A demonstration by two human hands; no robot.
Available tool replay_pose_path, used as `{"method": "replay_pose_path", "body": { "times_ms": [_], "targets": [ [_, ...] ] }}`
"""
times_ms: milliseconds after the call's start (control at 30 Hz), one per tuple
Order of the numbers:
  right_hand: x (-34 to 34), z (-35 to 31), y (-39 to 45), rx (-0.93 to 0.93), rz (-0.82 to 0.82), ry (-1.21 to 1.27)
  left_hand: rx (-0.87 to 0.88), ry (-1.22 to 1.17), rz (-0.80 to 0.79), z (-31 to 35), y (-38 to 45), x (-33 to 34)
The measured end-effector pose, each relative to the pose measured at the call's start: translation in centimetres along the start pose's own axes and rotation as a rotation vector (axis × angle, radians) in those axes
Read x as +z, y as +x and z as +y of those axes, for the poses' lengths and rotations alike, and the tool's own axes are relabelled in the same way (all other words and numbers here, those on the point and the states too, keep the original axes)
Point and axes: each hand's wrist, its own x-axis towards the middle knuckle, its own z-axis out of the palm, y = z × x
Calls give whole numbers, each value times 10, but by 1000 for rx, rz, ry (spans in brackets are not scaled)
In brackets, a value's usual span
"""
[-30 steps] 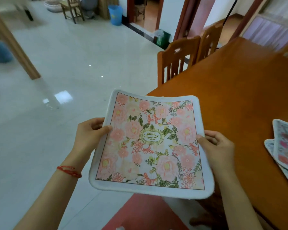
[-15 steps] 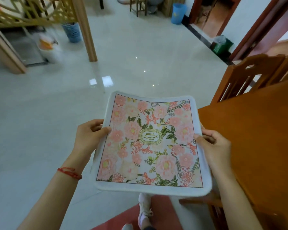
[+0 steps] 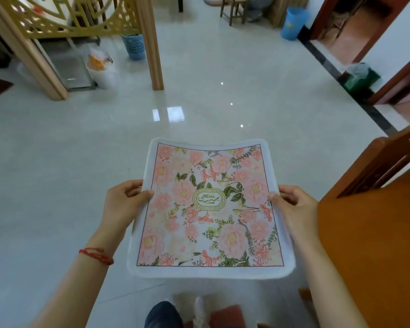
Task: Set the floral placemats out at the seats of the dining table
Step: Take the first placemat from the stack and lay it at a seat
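Note:
A square floral placemat (image 3: 211, 209) with pink flowers, a white border and a green oval label is held flat in the air over the floor. My left hand (image 3: 124, 204) grips its left edge, thumb on top. My right hand (image 3: 294, 207) grips its right edge the same way. The orange-brown dining table (image 3: 376, 245) shows only its corner at the right, beside the mat. The mat does not touch the table.
A wooden chair (image 3: 388, 159) stands at the table's far side on the right. Glossy white tiles stretch ahead. A wooden lattice screen (image 3: 149, 41), two blue bins (image 3: 134, 46) (image 3: 294, 23) and doorways lie further off. My foot (image 3: 199, 308) shows below, on a red mat.
The view has swung left, away from the table: the tabletop and the other placemats on it have left the frame. Both hands keep the same hold on the mat.

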Motion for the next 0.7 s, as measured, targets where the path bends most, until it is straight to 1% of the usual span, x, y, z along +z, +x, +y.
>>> {"method": "replay_pose_path", "body": {
  "times_ms": [167,500,700],
  "targets": [
    [29,-10,51,37,2,-1,-5,-2,-9,21,58,9],
    [92,-39,156,121,130,75,79,64,-108,94,200,41],
    [104,-51,202,173,240,132,103,150,-206,131,273,76]
  ]
}}
